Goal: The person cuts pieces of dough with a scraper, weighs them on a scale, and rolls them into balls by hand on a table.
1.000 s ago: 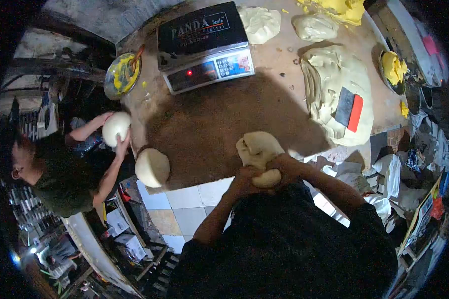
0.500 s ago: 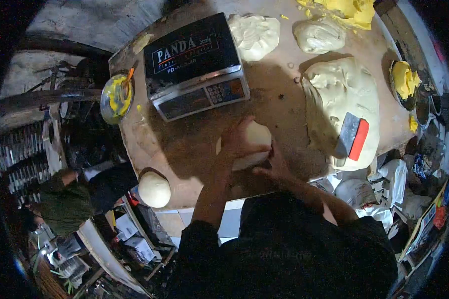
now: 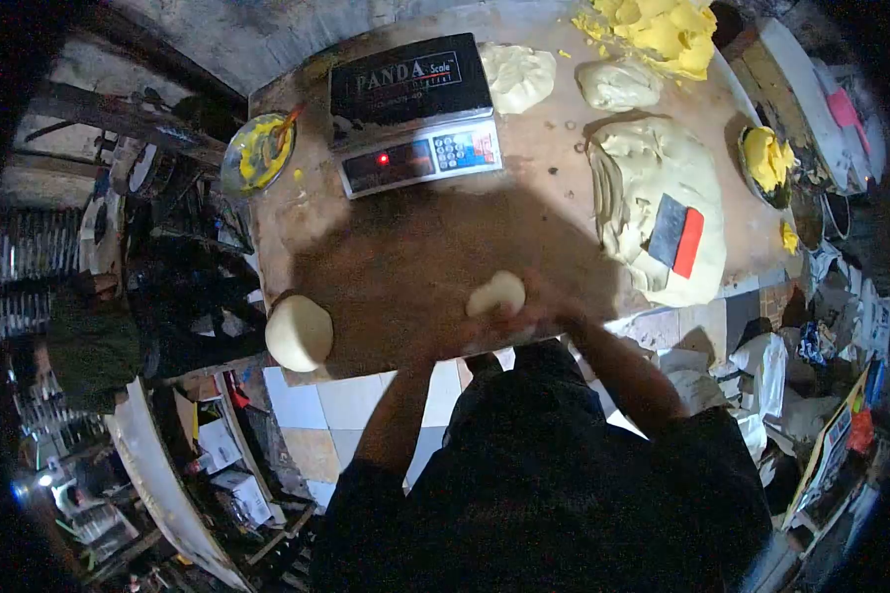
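Observation:
A piece of pale dough (image 3: pixel 496 295) lies near the table's front edge, between my two hands. My left hand (image 3: pixel 452 336) is at its lower left, dark and smeared by motion. On its right side is my right hand (image 3: pixel 547 304), also blurred, its fingers hard to make out. Part of the dough is hidden by the hands. A smooth round dough ball (image 3: pixel 300 333) rests at the table's front left corner. At the right, a large slab of dough (image 3: pixel 658 188) bears a scraper (image 3: pixel 686 242) with a red handle.
A scale (image 3: pixel 415 109) stands at the back of the table (image 3: pixel 366 237). Behind it are two dough lumps (image 3: pixel 618 86) and a yellow mass (image 3: pixel 663 35). Bowls with yellow stuff stand at left (image 3: pixel 258 151) and right (image 3: pixel 767 163). A person (image 3: pixel 94 341) is at far left.
Both hands and the dough between them have moved nearer the front edge, and less of the dough shows. The view has shifted, and a red light now shows on the scale.

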Demonstrator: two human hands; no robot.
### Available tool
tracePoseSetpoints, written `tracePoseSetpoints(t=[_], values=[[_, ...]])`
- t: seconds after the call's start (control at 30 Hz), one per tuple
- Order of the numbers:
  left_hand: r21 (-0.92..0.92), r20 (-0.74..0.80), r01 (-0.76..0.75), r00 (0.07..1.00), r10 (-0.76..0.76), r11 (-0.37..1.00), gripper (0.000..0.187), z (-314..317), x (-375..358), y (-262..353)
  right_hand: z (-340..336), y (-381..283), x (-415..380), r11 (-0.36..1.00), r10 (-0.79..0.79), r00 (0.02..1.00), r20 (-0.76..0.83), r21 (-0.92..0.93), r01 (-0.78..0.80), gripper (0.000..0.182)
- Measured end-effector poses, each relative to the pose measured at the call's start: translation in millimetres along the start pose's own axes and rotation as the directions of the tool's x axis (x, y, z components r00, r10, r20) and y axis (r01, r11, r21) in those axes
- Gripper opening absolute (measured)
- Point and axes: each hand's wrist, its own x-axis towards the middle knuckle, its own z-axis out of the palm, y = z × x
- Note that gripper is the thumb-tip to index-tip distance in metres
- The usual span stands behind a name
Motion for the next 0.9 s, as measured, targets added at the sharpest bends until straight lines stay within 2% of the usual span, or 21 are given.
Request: tracePoseSetpoints(t=[0.07, 0.1, 0.17, 0.2, 0.27, 0.3, 0.37, 0.43, 0.5, 0.57, 0.67, 0.73, 0.9], values=[[0.048, 0.030, -0.130, 0.991, 0.129, 0.990, 0.050, -6.5, -0.2, 46.5, -30.1, -49.4, 6.6, 0.958, -0.099, 0.985, 0.143, -0.253, 0.133, 0.046], [0.132, 0.076, -0.212, 0.976, 0.204, 0.968, 0.054, -6.3, 0.6, 52.6, -29.7, -72.1, -3.3, 0.895, -0.259, 0.964, 0.067, -0.359, 0.265, 0.041], [0.304, 0.118, -0.343, 0.939, 0.322, 0.889, 0.058, 0.1, 2.8, 43.6, -34.5, -40.1, -12.1, 0.766, -0.334, 0.922, 0.196, -0.514, 0.386, 0.043], [0.396, 0.122, -0.381, 0.924, 0.364, 0.835, 0.058, 9.0, 3.8, 23.5, -31.1, -18.3, -16.2, 0.743, -0.316, 0.932, 0.179, -0.564, 0.360, 0.043], [0.562, 0.220, -0.315, 0.948, 0.228, 0.764, 0.060, 36.2, 1.0, -12.8, -14.7, 31.0, -32.0, 0.703, -0.271, 0.952, 0.138, -0.647, 0.294, 0.043], [0.646, 0.286, -0.230, 0.957, 0.048, 0.728, 0.061, 53.4, -0.5, -32.1, -9.0, 52.2, -43.2, 0.737, -0.152, 0.972, 0.179, -0.635, 0.232, 0.045], [0.583, 0.321, -0.344, 0.930, 0.180, 0.736, 0.064, 62.4, 2.2, -67.8, -9.7, 80.1, -53.3, 0.779, 0.077, 0.960, 0.269, -0.617, 0.110, 0.049], [0.324, 0.194, -0.059, 0.981, -0.005, 0.944, 0.064, 40.7, 5.8, -23.2, -41.4, 33.4, -35.9, 0.788, 0.136, 0.974, 0.182, -0.616, 0.005, 0.066], [0.490, -0.023, 0.004, 1.000, 0.008, 0.872, 0.066, 15.9, 70.4, -9.6, -85.7, 60.9, 25.7, 0.836, 0.019, 1.000, -0.003, -0.548, -0.018, 0.072], [0.761, -0.150, 0.090, 0.988, 0.039, 0.643, 0.067, -6.9, 154.3, -40.0, -117.5, 94.5, 86.0, 0.882, -0.025, 0.993, -0.119, -0.470, -0.035, 0.063], [0.676, -0.213, 0.094, 0.975, 0.071, 0.731, 0.069, -30.1, 199.1, -35.9, -156.5, 62.5, 174.2, 0.925, 0.049, 0.995, -0.091, -0.371, -0.079, 0.055], [0.629, -0.183, 0.073, 0.981, 0.056, 0.774, 0.070, -23.2, 200.2, -37.4, -159.9, 63.3, 198.5, 0.923, -0.003, 0.998, -0.059, -0.383, -0.020, 0.055], [0.520, -0.058, 0.083, 0.996, -0.063, 0.850, 0.071, 20.9, 118.9, -46.3, -95.4, 104.8, 148.6, 0.833, -0.213, 0.965, 0.149, -0.488, 0.260, 0.055]])
